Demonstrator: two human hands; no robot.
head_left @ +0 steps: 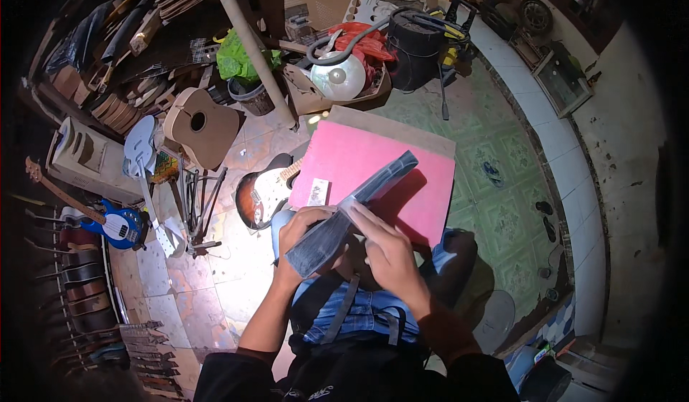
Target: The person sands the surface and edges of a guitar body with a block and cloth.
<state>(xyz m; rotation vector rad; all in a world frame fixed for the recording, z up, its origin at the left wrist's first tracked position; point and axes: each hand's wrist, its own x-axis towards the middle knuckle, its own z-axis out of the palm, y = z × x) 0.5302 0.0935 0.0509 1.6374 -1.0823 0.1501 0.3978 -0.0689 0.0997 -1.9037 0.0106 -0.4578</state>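
Observation:
A long dark grey piece, broad and flat at its near end and narrower toward its far right end, is held tilted above my lap; its exact kind is unclear. My left hand wraps round its near left side, with some fingers hidden beneath. My right hand presses a small pale sheet or pad onto the piece's upper side, about midway along. Beyond my knees lies a pink board, shaded by the piece. A small white box-like block rests near its left edge.
A sunburst electric guitar lies left of the board. Further left are an unfinished guitar body, a pale blue guitar and a blue bass. Behind stand a slanted pole, a black bucket and a cardboard box.

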